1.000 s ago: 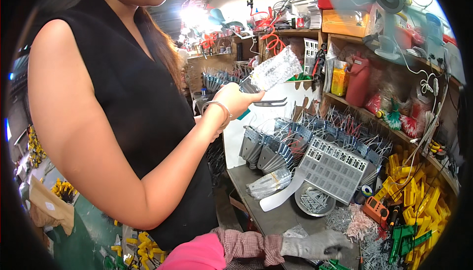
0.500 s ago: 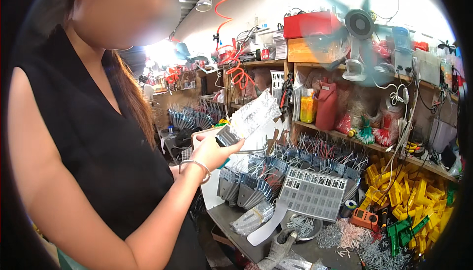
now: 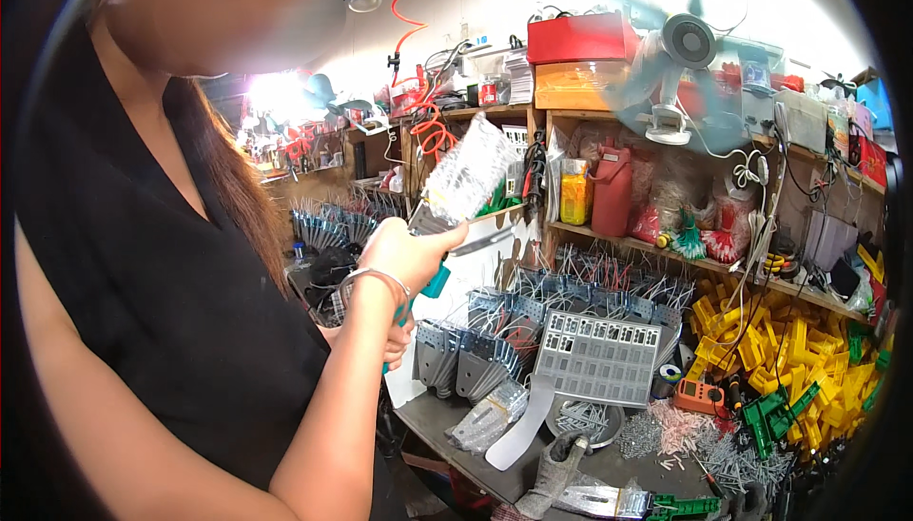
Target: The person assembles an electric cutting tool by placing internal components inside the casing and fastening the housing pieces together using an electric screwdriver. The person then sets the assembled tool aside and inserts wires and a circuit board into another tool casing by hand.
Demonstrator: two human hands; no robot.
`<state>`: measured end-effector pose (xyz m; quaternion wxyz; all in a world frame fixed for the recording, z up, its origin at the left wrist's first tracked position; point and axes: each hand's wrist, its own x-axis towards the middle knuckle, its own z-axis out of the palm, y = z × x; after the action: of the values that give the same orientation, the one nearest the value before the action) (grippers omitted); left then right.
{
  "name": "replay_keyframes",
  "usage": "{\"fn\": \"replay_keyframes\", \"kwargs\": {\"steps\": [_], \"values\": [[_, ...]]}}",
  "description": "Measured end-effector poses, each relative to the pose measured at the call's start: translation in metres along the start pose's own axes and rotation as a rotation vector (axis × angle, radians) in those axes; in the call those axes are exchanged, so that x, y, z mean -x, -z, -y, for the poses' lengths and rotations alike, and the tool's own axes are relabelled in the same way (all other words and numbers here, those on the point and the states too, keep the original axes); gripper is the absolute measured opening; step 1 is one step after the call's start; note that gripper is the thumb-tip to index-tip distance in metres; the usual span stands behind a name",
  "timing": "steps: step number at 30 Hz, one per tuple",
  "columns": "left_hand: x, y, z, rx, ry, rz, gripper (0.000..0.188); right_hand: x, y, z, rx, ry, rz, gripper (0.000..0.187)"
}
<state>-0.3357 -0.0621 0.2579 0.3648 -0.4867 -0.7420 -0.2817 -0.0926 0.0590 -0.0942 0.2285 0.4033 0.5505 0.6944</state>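
Note:
My left hand (image 3: 556, 473), in a grey knit glove, is closed on a bubble-wrapped metal part (image 3: 601, 500) at the lower edge of the view. A green plastic piece (image 3: 687, 508) lies against the right end of this part. What appears to be my right hand (image 3: 751, 500), in a dark glove, shows only in part at the lower right edge, beside the green piece; its fingers are hard to make out. Just ahead of my left hand stands a round dish of screws (image 3: 582, 419). Next to that lies another bubble-wrapped part (image 3: 490, 418).
A co-worker at the left holds a bubble-wrapped package (image 3: 471, 174) and teal-handled scissors (image 3: 437, 281). On the bench are a grey compartment panel (image 3: 597, 359), wired metal units (image 3: 485, 369), loose screws (image 3: 751, 469), an orange meter (image 3: 699, 395) and yellow plastic parts (image 3: 761, 340). A fan (image 3: 689, 41) stands above.
The co-worker's package has tilted more upright, and the scissors have come into sight. My left hand and its wrapped part have moved right and up; the green piece beside them now shows.

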Motion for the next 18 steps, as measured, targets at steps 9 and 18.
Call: {"fn": "replay_keyframes", "kwargs": {"steps": [9, 18], "values": [[-0.016, 0.030, 0.031, 0.447, 0.228, 0.078, 0.033, -0.002, -0.005, 0.005, -0.118, -0.004, -0.065, 0.015], [-0.011, 0.022, 0.012, 0.938, 0.364, -0.020, 0.029, 0.002, -0.009, -0.006, -0.197, 0.012, -0.062, 0.016]]}}
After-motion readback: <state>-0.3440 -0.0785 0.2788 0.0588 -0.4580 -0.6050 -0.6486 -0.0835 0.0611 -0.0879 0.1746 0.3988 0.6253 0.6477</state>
